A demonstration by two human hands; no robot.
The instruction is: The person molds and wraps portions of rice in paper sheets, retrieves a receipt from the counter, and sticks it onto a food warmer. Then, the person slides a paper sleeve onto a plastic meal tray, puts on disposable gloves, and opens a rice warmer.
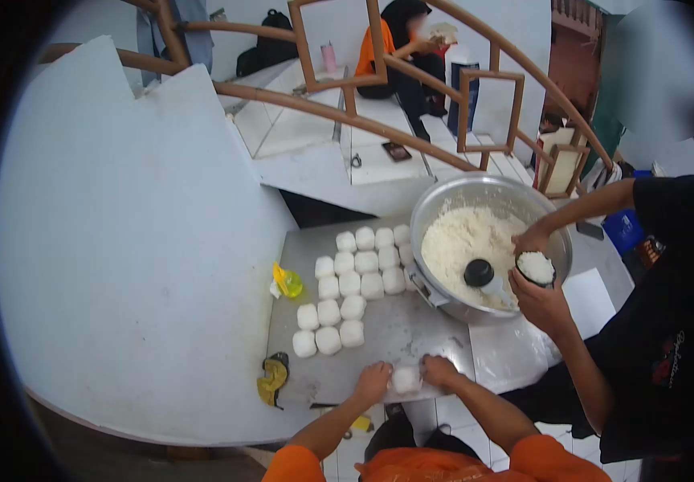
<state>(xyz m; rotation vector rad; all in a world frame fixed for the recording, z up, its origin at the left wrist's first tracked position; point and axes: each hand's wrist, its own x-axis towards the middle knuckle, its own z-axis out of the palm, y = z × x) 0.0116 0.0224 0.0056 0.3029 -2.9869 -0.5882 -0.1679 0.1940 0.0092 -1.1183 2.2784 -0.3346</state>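
left hand (373, 382) and right hand (440, 370), fingers curled, grip unclear, flanked a white rice block (406, 380) at lower centre; rows of shaped blocks (349, 283) looked finished mid-frame, while plenty of loose rice (459, 237) awaited shaping in the pot (483, 189), right of centre

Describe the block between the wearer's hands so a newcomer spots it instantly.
Find the large metal pot, then follow the metal table to its near edge. A rounded white block is there between the wearer's left hand and right hand. Unlike the grouped white blocks farther up, it stands alone.
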